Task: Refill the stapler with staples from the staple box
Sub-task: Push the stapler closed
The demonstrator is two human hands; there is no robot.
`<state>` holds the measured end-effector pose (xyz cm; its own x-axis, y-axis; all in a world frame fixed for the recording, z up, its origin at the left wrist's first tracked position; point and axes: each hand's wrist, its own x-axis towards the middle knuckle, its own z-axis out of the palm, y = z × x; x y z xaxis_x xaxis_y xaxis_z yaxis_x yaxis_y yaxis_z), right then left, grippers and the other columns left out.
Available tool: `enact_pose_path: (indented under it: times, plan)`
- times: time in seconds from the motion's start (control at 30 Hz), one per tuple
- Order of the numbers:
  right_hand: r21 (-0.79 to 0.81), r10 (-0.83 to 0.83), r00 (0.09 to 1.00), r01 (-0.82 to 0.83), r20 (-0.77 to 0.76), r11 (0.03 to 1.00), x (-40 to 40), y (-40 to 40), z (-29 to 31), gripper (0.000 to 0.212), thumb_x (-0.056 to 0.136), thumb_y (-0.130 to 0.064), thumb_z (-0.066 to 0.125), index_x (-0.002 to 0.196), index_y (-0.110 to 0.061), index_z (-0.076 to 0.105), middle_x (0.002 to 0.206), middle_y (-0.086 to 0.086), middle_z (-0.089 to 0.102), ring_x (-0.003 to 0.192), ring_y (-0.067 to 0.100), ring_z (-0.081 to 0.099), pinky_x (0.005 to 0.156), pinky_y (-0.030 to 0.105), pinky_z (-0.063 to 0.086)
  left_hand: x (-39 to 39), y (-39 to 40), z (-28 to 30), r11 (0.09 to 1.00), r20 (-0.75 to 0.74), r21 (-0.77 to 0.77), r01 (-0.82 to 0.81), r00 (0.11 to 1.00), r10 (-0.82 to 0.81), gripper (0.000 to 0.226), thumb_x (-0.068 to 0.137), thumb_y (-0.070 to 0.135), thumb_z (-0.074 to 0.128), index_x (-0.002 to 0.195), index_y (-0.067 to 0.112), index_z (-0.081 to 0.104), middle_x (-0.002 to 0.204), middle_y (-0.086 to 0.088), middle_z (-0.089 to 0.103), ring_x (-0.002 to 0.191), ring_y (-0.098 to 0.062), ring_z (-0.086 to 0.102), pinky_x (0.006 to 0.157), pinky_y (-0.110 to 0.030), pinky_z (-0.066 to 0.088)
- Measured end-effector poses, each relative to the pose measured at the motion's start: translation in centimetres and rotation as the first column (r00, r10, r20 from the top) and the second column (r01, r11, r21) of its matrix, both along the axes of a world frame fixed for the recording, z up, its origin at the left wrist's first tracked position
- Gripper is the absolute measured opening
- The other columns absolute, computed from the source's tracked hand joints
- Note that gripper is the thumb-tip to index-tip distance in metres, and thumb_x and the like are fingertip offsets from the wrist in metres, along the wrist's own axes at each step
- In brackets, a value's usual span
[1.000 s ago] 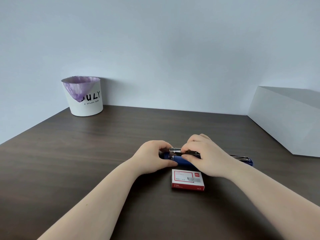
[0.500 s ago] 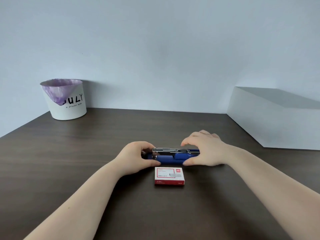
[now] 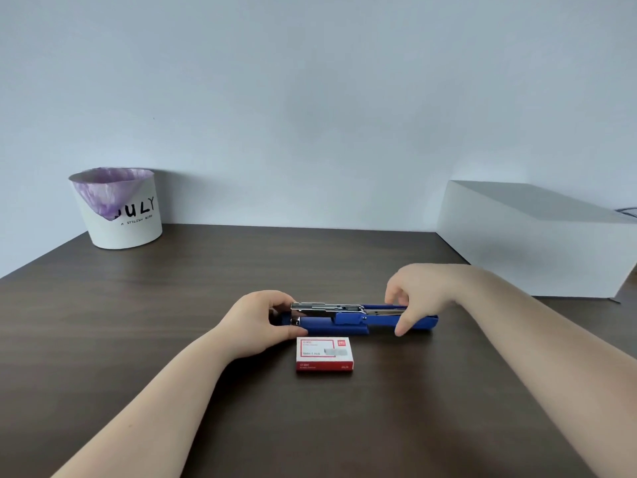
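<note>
Two ends of the long blue metal-topped stapler (image 3: pixel 339 320) are gripped — left hand (image 3: pixel 256 324), right hand (image 3: pixel 415 298) — behind the red-and-white cardboard staple box (image 3: pixel 324 353).

A dark wood-grain bench (image 3: pixel 172 339) fills the lower half of the view, running back to a plain pale wall (image 3: pixel 310 98). At the back left corner, well away from the fingers and up to their left, stands a white bin (image 3: pixel 127 225) lined with a purple bag (image 3: pixel 110 191); black letters "ULY" and a smaller line reading "A STYLISH" show on its side. To the right of the fingers and further back, a large white box (image 3: pixel 534 250) sits on the bench, its top face grey in shade. A thin dark cable (image 3: pixel 628 211) shows just behind the box at the right edge
</note>
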<state>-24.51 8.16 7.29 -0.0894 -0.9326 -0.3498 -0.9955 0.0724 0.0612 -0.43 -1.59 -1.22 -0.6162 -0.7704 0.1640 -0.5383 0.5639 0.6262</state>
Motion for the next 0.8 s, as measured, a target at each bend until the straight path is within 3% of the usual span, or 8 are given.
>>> enact_pose_path:
  times: [0.07, 0.13, 0.27, 0.37, 0.5, 0.57, 0.63, 0.8]
  plan:
    - [-0.02, 0.015, 0.999, -0.015, -0.038, 1.0, -0.4, -0.1, -1.1, 0.032, 0.074, -0.038, 0.071, 0.088, -0.01, 0.065, 0.073, 0.001, 0.059, 0.067, 0.02, 0.053, 0.056, 0.029, 0.041, -0.1, 0.0, 0.0, 1.0, 0.003, -0.005, 0.009, 1.0, -0.009, 0.027, 0.068, 0.038, 0.078, 0.091, 0.027, 0.068, 0.093, 0.009, 0.069, 0.092, -0.015, 0.062, 0.09, -0.037, 0.051]
    - [-0.075, -0.01, 1.0, 0.008, -0.024, 0.997, -0.9, -0.1, -1.9, 0.03, 0.076, -0.035, 0.069, 0.091, -0.01, 0.065, 0.083, 0.007, 0.062, 0.072, 0.023, 0.054, 0.059, 0.031, 0.041, -0.1, 0.0, 0.0, 1.0, 0.004, -0.005, 0.004, 1.0, -0.004, 0.029, 0.068, 0.039, 0.078, 0.092, 0.026, 0.068, 0.094, 0.008, 0.069, 0.093, -0.015, 0.062, 0.09, -0.037, 0.051]
    - [-0.18, -0.035, 0.999, 0.039, 0.026, 0.983, -1.4, 0.2, -1.3, 0.015, 0.079, -0.034, 0.063, 0.086, -0.024, 0.054, 0.083, -0.007, 0.055, 0.083, 0.021, 0.056, 0.071, 0.034, 0.045, -0.1, 0.0, 0.0, 1.0, 0.004, -0.002, -0.005, 1.0, 0.005, 0.03, 0.068, 0.039, 0.077, 0.093, 0.024, 0.068, 0.096, 0.007, 0.068, 0.093, -0.016, 0.062, 0.089, -0.036, 0.051]
    - [-0.357, -0.006, 0.995, 0.04, 0.095, 0.933, -0.7, 0.5, 0.8, 0.021, 0.071, -0.031, 0.072, 0.085, -0.025, 0.057, 0.082, -0.01, 0.056, 0.082, 0.019, 0.057, 0.071, 0.033, 0.048, -0.1, 0.0, 0.2, 1.0, 0.0, 0.002, -0.002, 1.0, 0.002, 0.028, 0.068, 0.038, 0.078, 0.091, 0.025, 0.068, 0.094, 0.008, 0.068, 0.093, -0.015, 0.062, 0.088, -0.035, 0.051]
    - [-0.567, 0.19, 0.934, 0.017, 0.304, 0.824, 3.0, -0.4, 2.2, 0.037, 0.071, -0.02, 0.076, 0.105, -0.024, 0.06, 0.095, -0.009, 0.06, 0.077, 0.006, 0.053, 0.065, 0.012, 0.038, -0.1, 0.0, 0.0, 1.0, -0.01, 0.01, -0.005, 1.0, 0.005, 0.029, 0.066, 0.038, 0.079, 0.089, 0.025, 0.068, 0.091, 0.007, 0.069, 0.09, -0.015, 0.063, 0.086, -0.034, 0.052]
    - [-0.57, 0.233, 0.89, 0.037, 0.393, 0.821, 5.1, -1.1, 1.4, 0.049, 0.075, -0.018, 0.074, 0.12, -0.025, 0.056, 0.097, -0.013, 0.057, 0.069, -0.007, 0.048, 0.064, 0.009, 0.035, -0.1, 0.1, -0.1, 1.0, -0.023, 0.012, -0.009, 1.0, 0.01, 0.029, 0.066, 0.037, 0.08, 0.089, 0.025, 0.069, 0.09, 0.006, 0.069, 0.089, -0.015, 0.063, 0.086, -0.033, 0.052]
    - [-0.545, 0.24, 0.87, 0.039, 0.431, 0.838, 6.5, -1.7, 0.1, 0.052, 0.078, -0.018, 0.071, 0.127, -0.021, 0.053, 0.09, -0.015, 0.056, 0.067, -0.008, 0.048, 0.064, 0.009, 0.034, -0.1, 0.1, -0.1, 1.0, -0.038, 0.015, -0.022, 0.999, 0.023, 0.029, 0.065, 0.036, 0.081, 0.088, 0.024, 0.068, 0.089, 0.006, 0.069, 0.087, -0.015, 0.063, 0.083, -0.031, 0.052]
    - [-0.447, 0.254, 0.903, -0.079, 0.347, 0.891, 7.8, -2.5, -2.3, 0.032, 0.086, -0.023, 0.061, 0.116, -0.013, 0.062, 0.112, 0.004, 0.068, 0.091, 0.019, 0.06, 0.083, 0.031, 0.049, -0.1, 0.1, -0.1, 1.0, -0.041, 0.005, -0.021, 0.999, 0.022, 0.024, 0.067, 0.035, 0.079, 0.086, 0.029, 0.066, 0.082, 0.011, 0.066, 0.078, -0.009, 0.059, 0.072, -0.023, 0.045]
